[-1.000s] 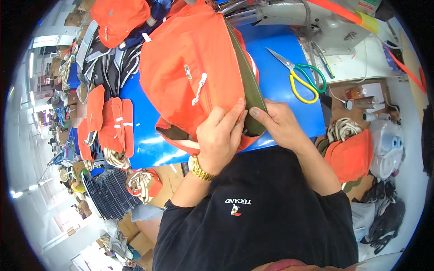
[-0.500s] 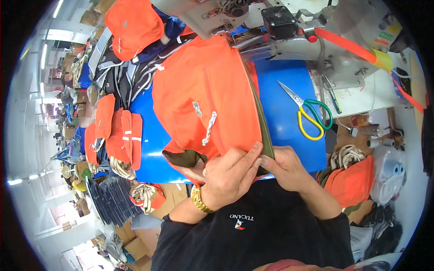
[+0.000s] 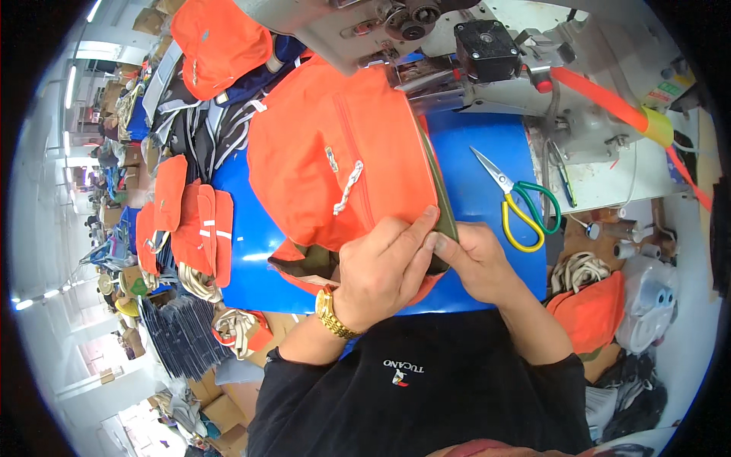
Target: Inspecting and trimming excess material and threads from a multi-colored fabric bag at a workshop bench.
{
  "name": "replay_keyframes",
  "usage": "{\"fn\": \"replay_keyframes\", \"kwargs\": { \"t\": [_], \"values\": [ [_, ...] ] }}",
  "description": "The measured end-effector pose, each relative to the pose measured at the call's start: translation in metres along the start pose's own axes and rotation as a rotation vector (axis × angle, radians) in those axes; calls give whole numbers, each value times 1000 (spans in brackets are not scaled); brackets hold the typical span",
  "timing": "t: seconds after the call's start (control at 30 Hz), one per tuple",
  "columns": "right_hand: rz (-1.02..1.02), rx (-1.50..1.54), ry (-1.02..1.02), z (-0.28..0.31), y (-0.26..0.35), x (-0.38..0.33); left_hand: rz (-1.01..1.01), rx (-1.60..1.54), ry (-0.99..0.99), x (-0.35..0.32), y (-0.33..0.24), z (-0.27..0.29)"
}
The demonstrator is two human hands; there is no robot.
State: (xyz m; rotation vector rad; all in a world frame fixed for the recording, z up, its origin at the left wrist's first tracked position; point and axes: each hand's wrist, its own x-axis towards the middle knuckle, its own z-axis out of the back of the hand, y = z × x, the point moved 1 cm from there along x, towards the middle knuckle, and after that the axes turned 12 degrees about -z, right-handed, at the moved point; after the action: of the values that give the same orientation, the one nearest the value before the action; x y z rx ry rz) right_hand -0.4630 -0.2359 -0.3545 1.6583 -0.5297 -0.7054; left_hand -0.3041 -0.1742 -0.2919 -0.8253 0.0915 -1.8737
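An orange fabric backpack (image 3: 304, 145) with a zip pocket, a cord pull and an olive lining lies on the blue work surface. Its far end reaches under the head of the sewing machine (image 3: 403, 30). My left hand (image 3: 384, 266), a gold watch at its wrist, is closed on the near right edge of the backpack. Close beside it, my right hand (image 3: 476, 263) pinches the same edge between thumb and curled fingers, where the olive lining shows. Fingertips of both hands nearly meet there. The backpack's opening gapes to the left of my left hand.
Scissors (image 3: 518, 202) with green and yellow handles lie to the right on the blue surface (image 3: 480, 137), with thread snips (image 3: 563, 175) beyond them. Orange fabric pieces (image 3: 199, 228) are stacked at the left. Another orange backpack (image 3: 221, 49) lies at the far left, above dark straps.
Both hands have moved slightly up along the backpack's right edge, still holding it. The backpack's near part has shifted, and its opening looks flatter. The whole view has shifted a little.
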Motion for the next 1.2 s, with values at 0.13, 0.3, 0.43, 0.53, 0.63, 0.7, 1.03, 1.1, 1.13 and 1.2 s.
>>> {"fn": "replay_keyframes", "kwargs": {
  "t": [0.13, 0.3, 0.43, 0.53, 0.63, 0.7, 1.03, 1.1, 1.13, 1.2],
  "values": [
    [-13, 17, -15, 3, -1, 14, -27, 26, -14, 11, 14, -3],
    [-3, -72, -53, 6, 2, 34, -39, 87, -18, 22, 30, -5],
    [36, -43, -80, 7, 3, 48, -129, 158, -68, 31, 50, -9],
    [69, -57, -90, 9, 6, 60, -101, 184, -29, 41, 57, -6],
    [75, -76, -87, 13, 7, 70, -66, 178, -17, 49, 63, -3],
    [65, -108, -85, 17, 7, 79, -91, 205, -18, 53, 71, -4],
    [270, -393, -242, 20, 24, 99, -233, 283, -114, 63, 69, 6],
    [475, -544, -402, 17, 15, 95, -415, 102, -128, 60, 42, 26],
    [349, -619, -266, 31, 13, 89, -485, -61, -84, 52, 22, 38],
    [358, -720, -497, 21, 22, 80, -700, -346, -409, 59, -38, 38]
  ]
}}
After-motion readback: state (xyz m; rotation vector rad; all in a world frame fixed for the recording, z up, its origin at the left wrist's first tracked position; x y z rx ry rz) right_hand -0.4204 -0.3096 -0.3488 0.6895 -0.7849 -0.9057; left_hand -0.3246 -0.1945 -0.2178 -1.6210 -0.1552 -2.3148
